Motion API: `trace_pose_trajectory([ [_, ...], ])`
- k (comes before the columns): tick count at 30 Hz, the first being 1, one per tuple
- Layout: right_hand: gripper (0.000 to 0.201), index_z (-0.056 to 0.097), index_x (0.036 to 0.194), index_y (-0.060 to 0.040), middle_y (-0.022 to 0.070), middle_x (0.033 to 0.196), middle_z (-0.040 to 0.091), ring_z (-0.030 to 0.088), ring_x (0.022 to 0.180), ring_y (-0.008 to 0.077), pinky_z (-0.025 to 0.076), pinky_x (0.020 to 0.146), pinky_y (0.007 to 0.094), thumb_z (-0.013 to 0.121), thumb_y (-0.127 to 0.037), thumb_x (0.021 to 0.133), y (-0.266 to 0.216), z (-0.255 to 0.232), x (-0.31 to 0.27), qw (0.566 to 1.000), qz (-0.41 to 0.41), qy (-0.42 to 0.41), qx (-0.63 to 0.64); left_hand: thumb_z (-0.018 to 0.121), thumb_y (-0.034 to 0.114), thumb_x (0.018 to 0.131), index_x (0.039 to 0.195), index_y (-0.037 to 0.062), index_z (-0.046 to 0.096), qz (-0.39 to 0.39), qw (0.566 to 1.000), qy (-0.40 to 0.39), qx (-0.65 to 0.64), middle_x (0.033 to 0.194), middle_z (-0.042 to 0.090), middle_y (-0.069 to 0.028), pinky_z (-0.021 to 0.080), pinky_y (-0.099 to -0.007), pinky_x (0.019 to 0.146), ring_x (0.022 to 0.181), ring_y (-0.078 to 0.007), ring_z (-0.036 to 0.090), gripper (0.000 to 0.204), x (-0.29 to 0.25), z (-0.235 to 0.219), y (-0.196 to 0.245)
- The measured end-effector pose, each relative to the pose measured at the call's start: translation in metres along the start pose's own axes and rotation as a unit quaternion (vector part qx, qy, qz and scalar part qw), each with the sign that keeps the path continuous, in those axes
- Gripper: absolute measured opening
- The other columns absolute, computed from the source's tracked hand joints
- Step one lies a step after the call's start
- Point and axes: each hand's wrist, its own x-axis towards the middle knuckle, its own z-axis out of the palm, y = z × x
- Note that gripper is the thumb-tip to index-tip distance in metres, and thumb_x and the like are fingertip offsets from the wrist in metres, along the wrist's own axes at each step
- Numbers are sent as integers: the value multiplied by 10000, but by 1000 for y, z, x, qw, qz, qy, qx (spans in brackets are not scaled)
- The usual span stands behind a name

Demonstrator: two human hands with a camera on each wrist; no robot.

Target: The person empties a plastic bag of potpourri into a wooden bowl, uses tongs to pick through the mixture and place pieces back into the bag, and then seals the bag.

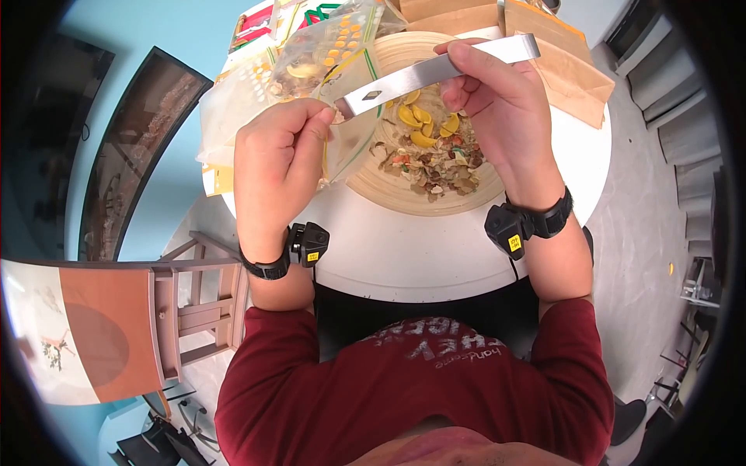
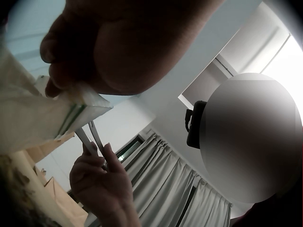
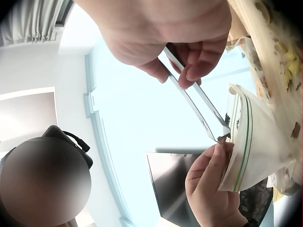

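My right hand [image 1: 509, 109] grips silver metal tongs [image 1: 420, 76] by the bend end, thumb on one arm and fingers on the other. Their tips reach left to my left hand [image 1: 280, 155], which pinches the rim of a clear zip bag [image 1: 353, 140] with green seal lines. In the right wrist view a small dark brown piece [image 3: 221, 139] sits at the tong tips, right by the left fingertips and the bag's mouth. Below lies a round wooden tray [image 1: 381, 194] bearing yellow curved pieces [image 1: 422, 140] and a heap of mixed dried bits [image 1: 439, 167].
More zip bags [image 1: 330, 50] with yellow and white pieces lie at the back left of the round white table [image 1: 420, 256]. Brown paper bags [image 1: 563, 74] stand at the back right. A wooden chair [image 1: 202, 303] is off to the left.
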Motion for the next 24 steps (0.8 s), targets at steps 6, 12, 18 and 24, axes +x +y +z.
trace_pose_trajectory([
  [6, 194, 743, 1045, 30, 67, 779, 711, 639, 679, 135, 474, 628, 270, 719, -145, 964, 1, 4, -4, 998, -26, 33, -46, 697, 17, 917, 974, -35, 737, -45, 997, 21, -56, 758, 691, -76, 478, -267, 579, 617, -103, 611, 87, -2, 4, 5],
  [12, 183, 748, 1069, 31, 79, 818, 730, 643, 704, 125, 493, 654, 262, 735, -103, 945, 3, 11, -11, 990, -40, 22, -132, 683, -20, 883, 994, -21, 758, 0, 995, 91, -43, 792, 708, -69, 493, -247, 599, 632, -88, 625, 134, -5, 4, -3],
  [18, 203, 749, 1104, 42, 82, 856, 743, 667, 758, 114, 518, 717, 239, 745, -62, 930, 9, 23, -19, 973, -87, -22, -210, 655, -29, 888, 992, -21, 771, 21, 985, 166, -39, 813, 713, -66, 507, -238, 630, 651, -87, 631, 156, -7, 2, -1],
  [24, 233, 746, 1122, 35, 76, 884, 743, 666, 760, 110, 515, 701, 249, 753, -113, 941, 2, 15, -11, 972, -134, 35, -192, 618, -37, 917, 1010, -45, 777, 33, 962, 265, -49, 829, 712, -47, 499, -208, 651, 689, -69, 625, 184, -3, -5, -7],
])
